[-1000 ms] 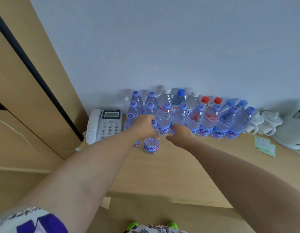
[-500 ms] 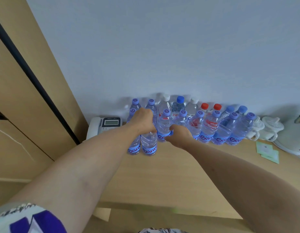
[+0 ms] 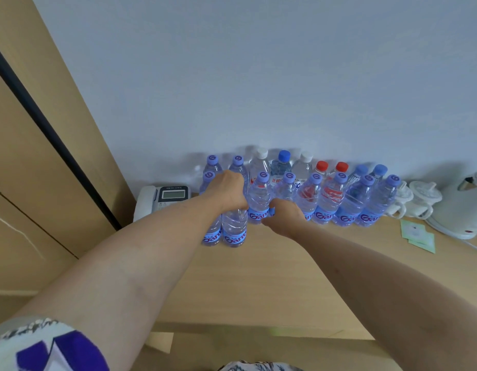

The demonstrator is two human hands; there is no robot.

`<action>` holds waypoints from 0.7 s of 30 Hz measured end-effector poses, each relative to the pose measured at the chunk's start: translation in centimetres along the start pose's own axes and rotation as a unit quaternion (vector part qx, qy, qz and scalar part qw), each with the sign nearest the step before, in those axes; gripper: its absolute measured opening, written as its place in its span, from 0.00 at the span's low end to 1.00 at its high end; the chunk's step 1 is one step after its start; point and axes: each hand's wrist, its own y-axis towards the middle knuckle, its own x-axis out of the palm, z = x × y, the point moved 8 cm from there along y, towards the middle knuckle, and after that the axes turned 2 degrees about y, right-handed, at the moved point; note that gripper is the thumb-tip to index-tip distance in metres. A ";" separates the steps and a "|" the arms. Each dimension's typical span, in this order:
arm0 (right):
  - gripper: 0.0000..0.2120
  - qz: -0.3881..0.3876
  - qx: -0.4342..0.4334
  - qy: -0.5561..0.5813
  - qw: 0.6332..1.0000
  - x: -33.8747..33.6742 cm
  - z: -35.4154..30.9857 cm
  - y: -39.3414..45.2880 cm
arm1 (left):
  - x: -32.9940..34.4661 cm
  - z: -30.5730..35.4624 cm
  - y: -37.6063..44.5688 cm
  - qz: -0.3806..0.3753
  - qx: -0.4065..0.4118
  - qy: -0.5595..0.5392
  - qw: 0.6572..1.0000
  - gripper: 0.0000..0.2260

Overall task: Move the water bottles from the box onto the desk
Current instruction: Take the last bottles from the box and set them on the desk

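A pale wall backs a wooden desk (image 3: 258, 277), with a phone (image 3: 162, 198) at its back-left and a kettle (image 3: 462, 207) at its back-right. Water bottles (image 3: 325, 202) stand in rows along the back edge. The left hand (image 3: 228, 191) grips the top of a front bottle (image 3: 234, 228) standing on the desk. The right hand (image 3: 282, 214) curls against the next bottle (image 3: 258, 202); what it holds cannot be told. To do this well, I judge, seat the bottle flat and let go gently without nudging its neighbours. The box is out of view.

telephone (image 3: 162, 199) far left | white cups (image 3: 411, 199) beside kettle (image 3: 462, 207) | green packets (image 3: 418, 234) right
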 end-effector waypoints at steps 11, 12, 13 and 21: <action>0.20 0.045 0.005 -0.019 0.999 -3.3 -1.6 -0.6 | -2.0 1.7 0.2 0.028 0.075 0.032 0.996 0.14; 0.20 0.049 0.009 -0.022 0.999 -3.7 -1.7 -0.8 | -2.2 2.0 0.2 0.035 0.086 0.031 0.995 0.14; 0.20 0.054 0.011 -0.024 0.998 -4.0 -1.7 -0.9 | -2.4 2.4 0.1 0.041 0.096 0.029 0.994 0.14; 0.20 0.068 0.023 -0.052 0.996 -6.3 -3.2 -2.9 | -3.7 3.8 -0.8 0.047 0.121 0.030 0.991 0.16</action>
